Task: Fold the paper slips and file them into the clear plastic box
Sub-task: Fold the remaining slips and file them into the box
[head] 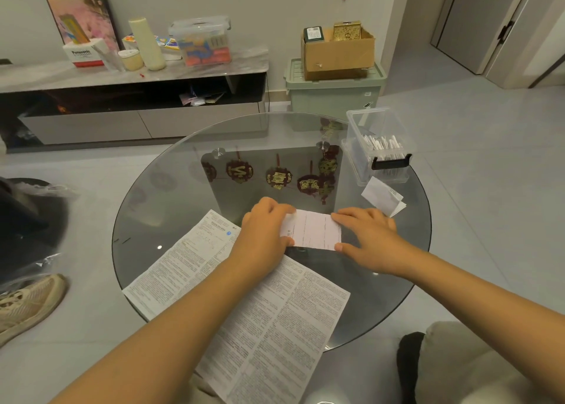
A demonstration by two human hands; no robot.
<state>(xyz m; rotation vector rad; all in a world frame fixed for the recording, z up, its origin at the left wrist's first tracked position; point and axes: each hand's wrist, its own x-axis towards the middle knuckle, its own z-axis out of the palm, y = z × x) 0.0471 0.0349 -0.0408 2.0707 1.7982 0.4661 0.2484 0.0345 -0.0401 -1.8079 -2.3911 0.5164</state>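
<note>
A round glass counter [183, 165] carried the work, red ornaments showing dimly beneath it. My left hand [264, 229] lay with fingers [282, 209] flat on one end of a small paper slip [312, 229], and my right hand [367, 235] pressed straight fingers on the other end; neither gripped it. A large printed sheet [269, 315] ran under my left forearm. A folded slip [382, 195] lay just beside the clear plastic box [379, 146], whose filed slips were hard to make out.
</note>
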